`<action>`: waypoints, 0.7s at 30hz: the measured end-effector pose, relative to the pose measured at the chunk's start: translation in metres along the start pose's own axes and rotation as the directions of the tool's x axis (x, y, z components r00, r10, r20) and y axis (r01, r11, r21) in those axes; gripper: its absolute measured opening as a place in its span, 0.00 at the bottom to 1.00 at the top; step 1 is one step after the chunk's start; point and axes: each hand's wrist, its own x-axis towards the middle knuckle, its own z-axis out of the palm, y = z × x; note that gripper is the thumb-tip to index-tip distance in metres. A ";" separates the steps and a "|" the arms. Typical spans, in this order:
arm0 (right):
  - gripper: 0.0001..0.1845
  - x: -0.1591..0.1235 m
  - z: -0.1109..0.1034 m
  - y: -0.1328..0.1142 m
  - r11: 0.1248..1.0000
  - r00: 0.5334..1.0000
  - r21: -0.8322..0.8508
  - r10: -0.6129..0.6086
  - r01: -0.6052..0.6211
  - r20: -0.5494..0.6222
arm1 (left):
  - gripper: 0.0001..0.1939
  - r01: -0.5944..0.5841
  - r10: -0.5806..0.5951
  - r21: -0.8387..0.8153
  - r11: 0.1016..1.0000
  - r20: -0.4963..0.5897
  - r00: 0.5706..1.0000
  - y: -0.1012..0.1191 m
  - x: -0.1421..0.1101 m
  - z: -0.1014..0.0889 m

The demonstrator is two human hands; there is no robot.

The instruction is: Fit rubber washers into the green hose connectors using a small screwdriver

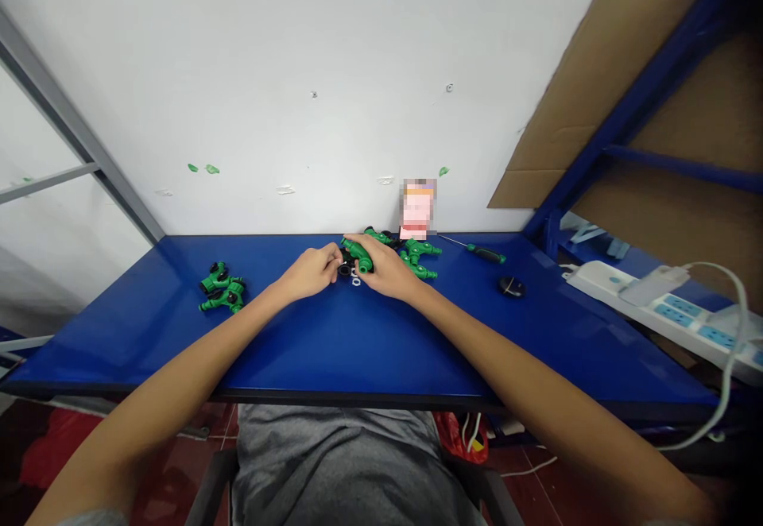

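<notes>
My right hand (386,266) is wrapped round a green hose splitter (359,256) over the far middle of the blue table. Close on its left is my left hand (315,270), with thumb and fingers pinched together; what they hold is too small to make out. Small black parts (345,269) show between the two hands. Several white rings (356,278) lie below the splitter. Beyond my right hand, more green and black hose splitters (422,249) lie in a group, partly hidden by the hand. Another group of green splitters (225,297) rests at the left of the table.
A screwdriver (487,253) with a green and black handle lies at the back right, a black mouse-like object (511,286) nearer. A blurred pink card or packet (417,210) stands against the wall. A white power strip (602,280) with a cable runs along the right edge.
</notes>
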 end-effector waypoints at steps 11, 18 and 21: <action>0.45 0.002 -0.016 0.018 0.995 0.987 -0.095 -0.020 0.036 0.159 | 0.05 0.060 -0.057 0.119 0.991 -0.030 0.998 0.004 0.000 -0.003; 0.42 0.004 -0.017 0.015 0.999 0.992 0.031 0.015 -0.018 0.125 | 0.05 0.067 -0.063 0.128 0.989 -0.036 0.997 0.005 0.000 -0.003; 0.38 0.004 -0.013 0.012 0.977 0.993 0.186 0.093 -0.105 0.073 | 0.09 0.069 -0.066 0.040 0.997 -0.072 0.995 0.009 0.000 -0.001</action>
